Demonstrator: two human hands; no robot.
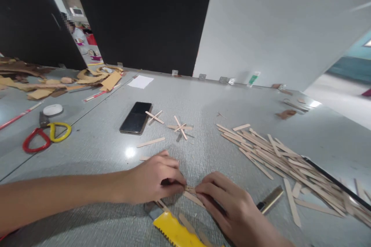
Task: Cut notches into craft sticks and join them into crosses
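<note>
Low in the head view, my left hand (160, 177) and my right hand (227, 204) face each other, fingertips pinched on a small wooden craft stick (190, 188) between them. My fingers cover its ends. Just below it lies another craft stick (193, 199). Nearer me is a yellow-handled tool (175, 229) with a flat metal end, more sticks partly beside it. Beyond my hands, a star of crossed sticks (180, 127) and a crossed pair (155, 117) rest on the grey table, with a single stick (151, 142) to the left.
A large pile of craft sticks (272, 154) spreads on the right, near a gold-coloured cutter (271, 198). A phone (136, 118), red-and-yellow-handled scissors (48, 135), a white mouse-like object (52, 110) and cardboard scraps (58, 84) lie left. Panels stand behind; a person (79, 38) shows through a gap.
</note>
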